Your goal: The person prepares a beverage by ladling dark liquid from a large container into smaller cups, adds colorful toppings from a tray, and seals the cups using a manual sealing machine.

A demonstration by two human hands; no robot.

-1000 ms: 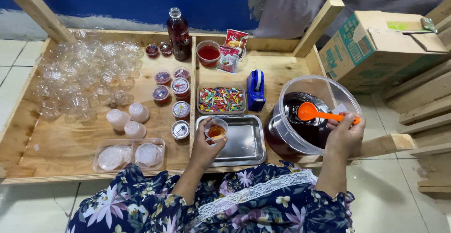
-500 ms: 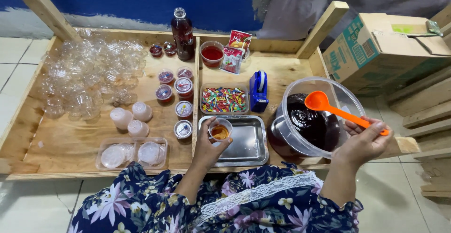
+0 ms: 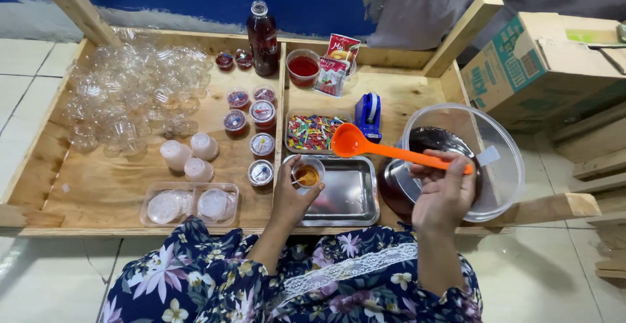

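**Ladle raised beside a small cup**

The right hand is closed around the handle end of an orange ladle, near the tabletop's front right corner. The ladle's bowl is lifted and points left, above the gap between a tray of coloured sprinkles and a metal tray. The left hand pinches a small clear cup with amber liquid, over the metal tray's left edge by the front edge of the tabletop. The ladle's bowl sits just beyond and right of that cup, apart from it. Under the right hand a large clear bowl holds dark red liquid. Filled, lidded cups line up left of the cup.
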